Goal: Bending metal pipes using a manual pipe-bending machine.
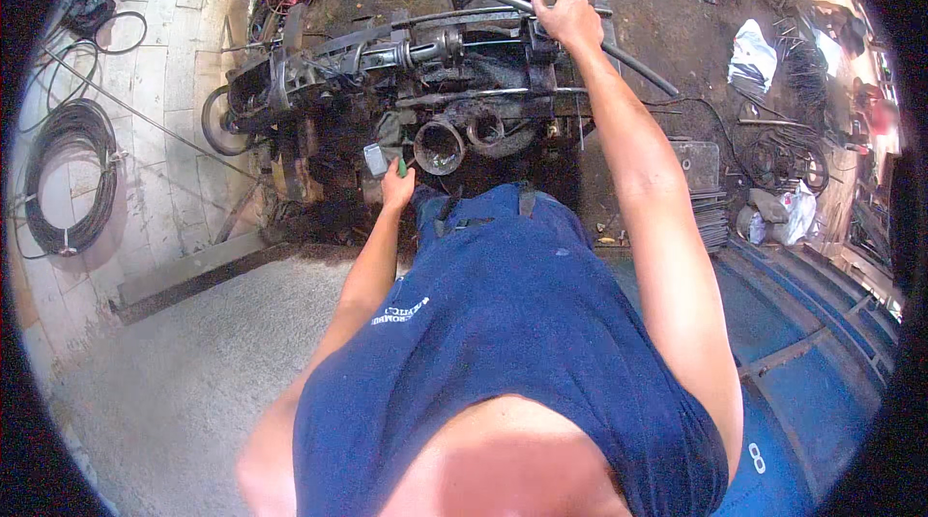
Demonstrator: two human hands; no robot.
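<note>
Greasy black machine (pixel 416 82) on dirt floor (pixel 677 24) beside pale tiles (pixel 164 82); right hand (pixel 570 19) grips a bent rod (pixel 541 14), left hand (pixel 396 186) pinches a green-handled tool (pixel 401 167).

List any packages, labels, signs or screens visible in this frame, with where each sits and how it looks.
White plastic bag: on the dirt floor, upper right; crumpled, with dark markings.
Second pale bag: floor at right, beside stacked metal bars; crumpled, whitish.
White print: on the person's blue shirt, by the left arm; small.
No signs or screens show.
</note>
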